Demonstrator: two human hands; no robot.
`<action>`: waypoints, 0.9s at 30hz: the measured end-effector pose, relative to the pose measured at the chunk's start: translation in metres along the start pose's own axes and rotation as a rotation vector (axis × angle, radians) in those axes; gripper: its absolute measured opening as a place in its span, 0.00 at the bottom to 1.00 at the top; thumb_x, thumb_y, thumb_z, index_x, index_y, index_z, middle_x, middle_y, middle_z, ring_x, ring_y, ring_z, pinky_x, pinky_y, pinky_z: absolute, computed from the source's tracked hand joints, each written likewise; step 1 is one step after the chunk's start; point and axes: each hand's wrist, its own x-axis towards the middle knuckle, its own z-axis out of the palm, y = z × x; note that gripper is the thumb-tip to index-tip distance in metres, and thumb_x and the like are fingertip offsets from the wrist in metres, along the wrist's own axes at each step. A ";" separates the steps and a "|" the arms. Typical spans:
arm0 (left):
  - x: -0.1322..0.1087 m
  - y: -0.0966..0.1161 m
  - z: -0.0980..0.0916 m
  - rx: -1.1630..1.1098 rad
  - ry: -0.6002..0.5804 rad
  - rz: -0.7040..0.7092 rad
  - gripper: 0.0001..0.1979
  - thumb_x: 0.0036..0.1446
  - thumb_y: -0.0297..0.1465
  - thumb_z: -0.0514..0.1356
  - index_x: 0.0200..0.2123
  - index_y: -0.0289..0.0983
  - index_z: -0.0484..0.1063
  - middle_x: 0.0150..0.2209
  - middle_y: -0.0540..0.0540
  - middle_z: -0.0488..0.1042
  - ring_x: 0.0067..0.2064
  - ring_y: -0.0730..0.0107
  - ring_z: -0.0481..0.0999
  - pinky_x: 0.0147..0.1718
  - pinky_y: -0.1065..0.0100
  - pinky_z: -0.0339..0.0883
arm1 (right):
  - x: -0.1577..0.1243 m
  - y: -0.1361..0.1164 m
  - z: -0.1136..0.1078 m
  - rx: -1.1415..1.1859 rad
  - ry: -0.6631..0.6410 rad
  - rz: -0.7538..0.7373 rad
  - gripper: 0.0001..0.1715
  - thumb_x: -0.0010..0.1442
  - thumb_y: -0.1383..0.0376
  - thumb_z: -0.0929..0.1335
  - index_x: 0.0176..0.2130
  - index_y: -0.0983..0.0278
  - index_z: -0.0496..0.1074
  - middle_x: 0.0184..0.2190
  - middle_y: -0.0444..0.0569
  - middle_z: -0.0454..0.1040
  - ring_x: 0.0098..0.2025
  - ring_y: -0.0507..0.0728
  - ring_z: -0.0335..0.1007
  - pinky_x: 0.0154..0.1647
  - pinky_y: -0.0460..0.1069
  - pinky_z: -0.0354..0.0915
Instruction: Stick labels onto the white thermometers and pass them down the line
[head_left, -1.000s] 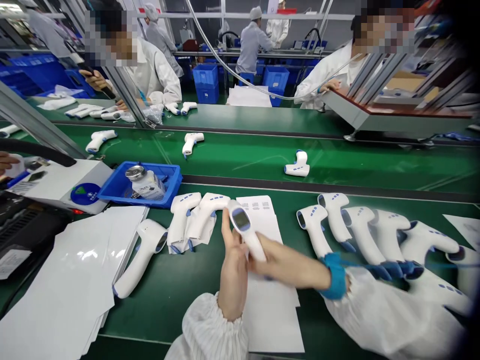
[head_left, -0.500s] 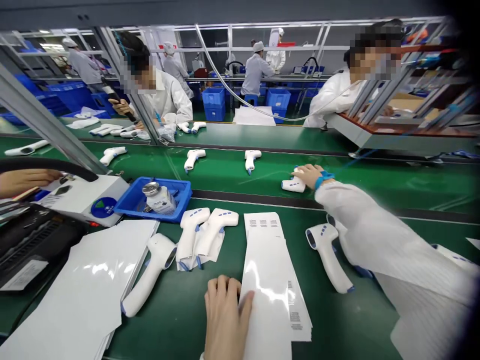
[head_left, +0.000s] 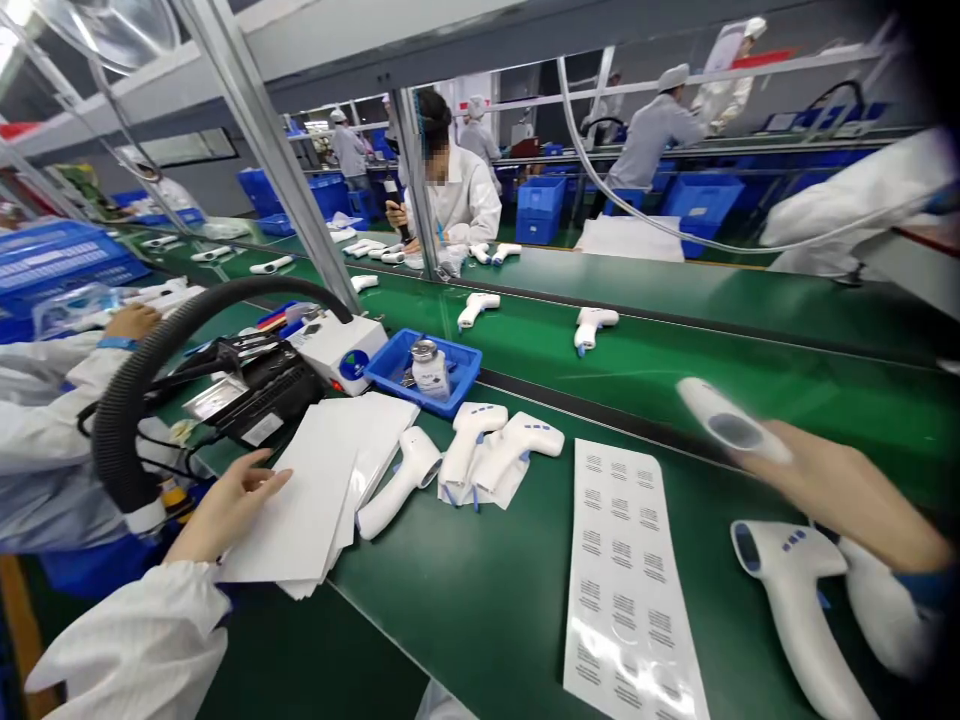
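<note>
My left hand (head_left: 236,495) lies over a stack of white sheets (head_left: 307,520), fingers loosely stretched and a little apart on the top sheet. At right, my right hand (head_left: 840,480) grips a white infrared thermometer (head_left: 701,400), blurred by motion, above the line's near edge; its fingers are partly hidden. A sheet of printed labels (head_left: 619,560) lies on the green bench between the hands. Below my right hand rests another thermometer (head_left: 795,570) with blue buttons, partly covering one more. Beside the stack lies a thermometer (head_left: 401,485), near two others (head_left: 517,450) on white wrapping.
A blue tray (head_left: 465,390) holds a small bottle (head_left: 430,370). Behind it stands a white box (head_left: 337,345) near a thick black hose (head_left: 124,400). Thermometers (head_left: 595,325) lie along the green belt (head_left: 660,370). A co-worker (head_left: 465,190) sits opposite; another person's arm (head_left: 112,350) shows at left.
The view has swung left. My left hand has moved from the label sheets onto the white stack, and the labels now show fully. My right hand has lifted a thermometer off the belt.
</note>
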 end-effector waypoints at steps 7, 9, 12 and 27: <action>-0.090 0.082 0.068 -0.502 -0.395 0.464 0.43 0.58 0.43 0.60 0.68 0.47 0.38 0.56 0.41 0.64 0.58 0.52 0.66 0.58 0.49 0.58 | -0.104 -0.117 0.018 0.659 -0.524 -0.087 0.17 0.58 0.56 0.66 0.47 0.59 0.66 0.37 0.49 0.73 0.35 0.59 0.71 0.33 0.52 0.69; -0.138 0.109 0.099 -0.753 -0.770 0.506 0.51 0.56 0.40 0.63 0.68 0.47 0.28 0.58 0.38 0.61 0.57 0.54 0.67 0.58 0.51 0.58 | -0.128 -0.132 0.028 0.771 -0.575 -0.087 0.15 0.60 0.58 0.66 0.46 0.59 0.66 0.35 0.46 0.71 0.36 0.57 0.69 0.36 0.52 0.69; -0.191 0.146 0.132 -1.078 -1.000 0.312 0.53 0.56 0.37 0.64 0.67 0.50 0.23 0.60 0.38 0.61 0.56 0.57 0.70 0.56 0.55 0.63 | -0.157 -0.143 0.043 0.981 -0.644 0.009 0.23 0.60 0.58 0.67 0.54 0.56 0.63 0.45 0.49 0.70 0.38 0.56 0.68 0.36 0.50 0.70; -0.224 0.148 0.174 -0.974 -1.069 0.111 0.36 0.62 0.42 0.57 0.67 0.55 0.39 0.57 0.43 0.66 0.23 0.78 0.64 0.21 0.72 0.63 | -0.207 -0.076 0.041 0.661 -0.534 0.155 0.13 0.64 0.59 0.64 0.44 0.61 0.73 0.39 0.51 0.75 0.39 0.59 0.74 0.42 0.55 0.69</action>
